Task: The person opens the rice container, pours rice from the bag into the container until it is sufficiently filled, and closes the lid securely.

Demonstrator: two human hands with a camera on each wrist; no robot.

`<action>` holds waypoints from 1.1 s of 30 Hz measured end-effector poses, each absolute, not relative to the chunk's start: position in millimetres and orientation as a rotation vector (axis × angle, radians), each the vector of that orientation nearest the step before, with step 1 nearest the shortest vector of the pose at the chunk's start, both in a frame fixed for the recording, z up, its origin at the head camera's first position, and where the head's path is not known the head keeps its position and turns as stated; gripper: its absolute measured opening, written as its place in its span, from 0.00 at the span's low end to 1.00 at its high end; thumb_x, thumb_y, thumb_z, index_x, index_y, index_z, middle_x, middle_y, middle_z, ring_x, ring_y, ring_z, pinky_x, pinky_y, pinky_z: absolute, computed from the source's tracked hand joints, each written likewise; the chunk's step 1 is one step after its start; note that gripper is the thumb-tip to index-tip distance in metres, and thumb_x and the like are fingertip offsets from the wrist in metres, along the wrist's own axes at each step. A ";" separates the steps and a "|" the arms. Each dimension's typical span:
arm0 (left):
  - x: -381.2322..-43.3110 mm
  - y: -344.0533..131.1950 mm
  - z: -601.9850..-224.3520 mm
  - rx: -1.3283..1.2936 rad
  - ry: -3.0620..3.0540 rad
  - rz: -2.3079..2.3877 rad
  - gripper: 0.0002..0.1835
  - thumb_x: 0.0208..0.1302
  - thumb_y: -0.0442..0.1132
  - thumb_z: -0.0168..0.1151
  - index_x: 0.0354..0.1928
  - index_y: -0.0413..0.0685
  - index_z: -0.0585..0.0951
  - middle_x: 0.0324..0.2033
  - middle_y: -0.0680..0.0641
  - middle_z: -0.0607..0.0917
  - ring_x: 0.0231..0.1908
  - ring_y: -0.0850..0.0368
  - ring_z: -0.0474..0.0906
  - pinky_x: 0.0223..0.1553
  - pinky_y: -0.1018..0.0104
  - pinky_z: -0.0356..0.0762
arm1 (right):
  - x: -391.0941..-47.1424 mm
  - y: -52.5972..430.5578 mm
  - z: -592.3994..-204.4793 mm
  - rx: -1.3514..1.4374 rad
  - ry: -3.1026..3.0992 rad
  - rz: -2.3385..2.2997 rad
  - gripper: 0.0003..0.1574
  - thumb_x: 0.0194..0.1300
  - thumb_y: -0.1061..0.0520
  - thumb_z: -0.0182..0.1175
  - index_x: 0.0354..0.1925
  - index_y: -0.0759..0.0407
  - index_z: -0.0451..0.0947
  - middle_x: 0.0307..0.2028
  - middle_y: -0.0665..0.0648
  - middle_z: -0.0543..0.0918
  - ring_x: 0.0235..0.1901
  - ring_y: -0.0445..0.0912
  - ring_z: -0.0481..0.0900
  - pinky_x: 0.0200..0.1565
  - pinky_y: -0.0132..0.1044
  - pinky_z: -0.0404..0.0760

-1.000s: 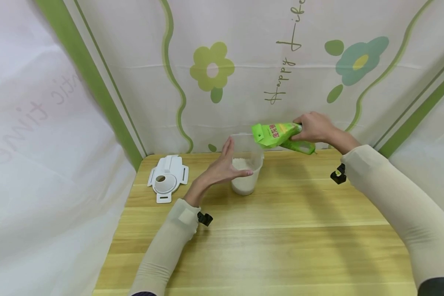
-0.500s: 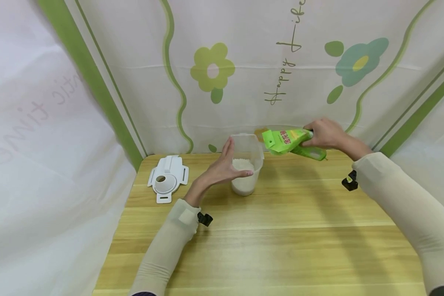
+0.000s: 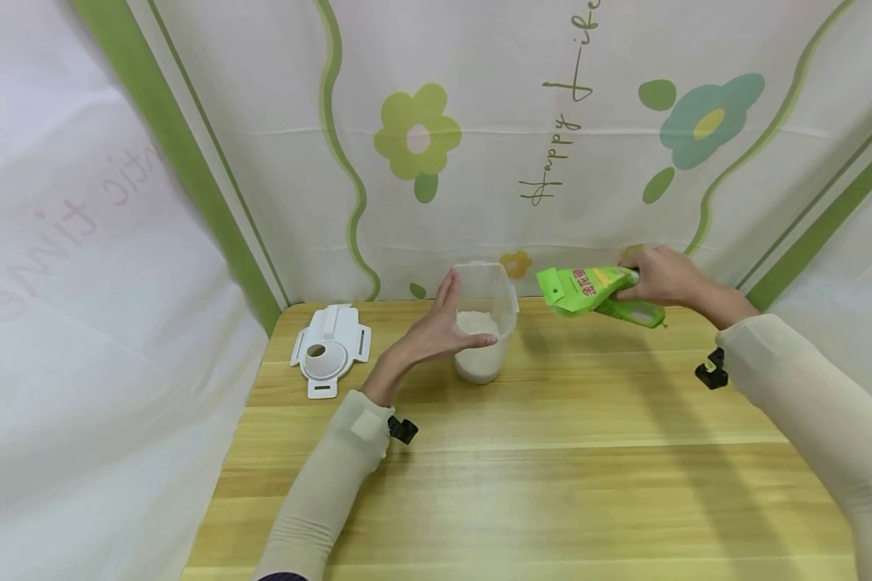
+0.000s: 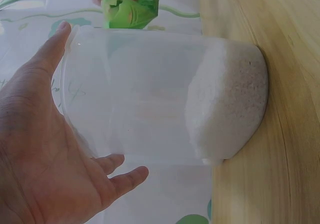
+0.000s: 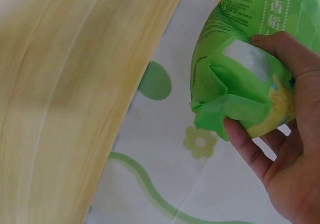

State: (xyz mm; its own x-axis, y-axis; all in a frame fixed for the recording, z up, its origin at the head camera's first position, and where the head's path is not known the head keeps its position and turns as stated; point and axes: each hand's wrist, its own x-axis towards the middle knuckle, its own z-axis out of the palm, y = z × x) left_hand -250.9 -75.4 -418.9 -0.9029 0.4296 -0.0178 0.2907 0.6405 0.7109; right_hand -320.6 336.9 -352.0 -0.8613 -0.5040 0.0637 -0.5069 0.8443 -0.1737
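Observation:
A clear plastic container (image 3: 488, 294), partly filled with white rice (image 4: 227, 99), stands upright on the wooden table. My left hand (image 3: 436, 329) spans its near left side, thumb at one side of the rim and fingers at the other, as the left wrist view (image 4: 55, 149) also shows. To the right of the container, above the table's back edge, my right hand (image 3: 664, 278) grips a crumpled green rice bag (image 3: 581, 289). In the right wrist view, thumb and fingers pinch the bag (image 5: 240, 84) around its folded end. The bag is apart from the container.
On the table's left lies a flat white plastic piece (image 3: 327, 347) with a round hole and slotted tabs. A printed fabric curtain (image 3: 480, 121) rises directly behind the table's back edge. Dark camera mounts hang at both wrists.
My right hand has carried the rice bag right and slightly down, away from the container's mouth. The left hand and container have stayed in place.

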 end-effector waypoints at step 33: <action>-250.3 -74.9 -418.4 0.590 2.681 1.110 0.73 0.62 0.69 0.71 0.83 0.56 0.23 0.85 0.50 0.25 0.81 0.37 0.54 0.53 0.49 0.84 | -306.5 411.7 -390.6 0.763 -3.093 0.389 0.13 0.59 0.58 0.79 0.41 0.58 0.88 0.28 0.48 0.85 0.23 0.41 0.71 0.28 0.33 0.69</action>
State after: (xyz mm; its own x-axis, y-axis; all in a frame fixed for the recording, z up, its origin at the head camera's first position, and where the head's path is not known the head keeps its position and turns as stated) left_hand -250.3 -74.9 -418.4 -0.9049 0.4255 -0.0142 0.2908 0.6422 0.7092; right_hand -306.5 411.7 -390.6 -0.8848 -0.4660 -0.0074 -0.4497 0.8577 -0.2491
